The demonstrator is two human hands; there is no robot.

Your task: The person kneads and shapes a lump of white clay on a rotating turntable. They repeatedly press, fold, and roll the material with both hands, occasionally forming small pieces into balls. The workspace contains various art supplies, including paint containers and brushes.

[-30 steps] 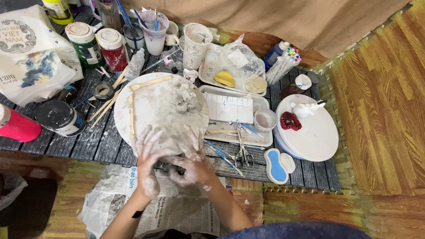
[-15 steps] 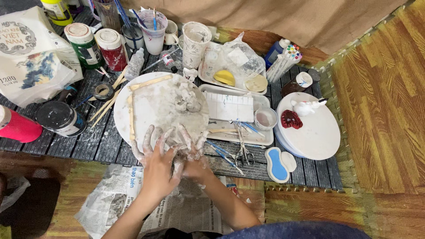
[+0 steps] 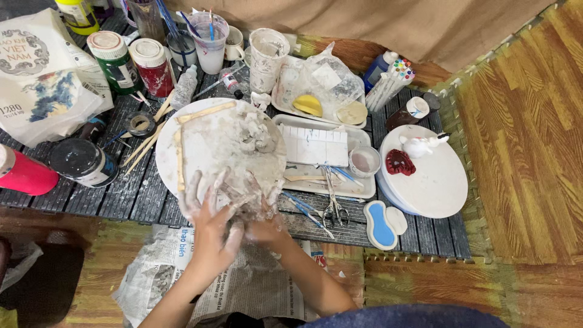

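While both hands meet at the near edge of the round board [image 3: 182, 152], the clay lump [image 3: 248, 203] lies pressed between them: left hand [image 3: 209, 222] cupping its left side with fingers spread, right hand [image 3: 264, 226] gripping from beneath, equally close.

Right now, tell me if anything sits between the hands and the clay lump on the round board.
Nothing visible does. The left hand and right hand already press on the grey clay lump at the near edge of the round white board. The scissors lie off to the right.
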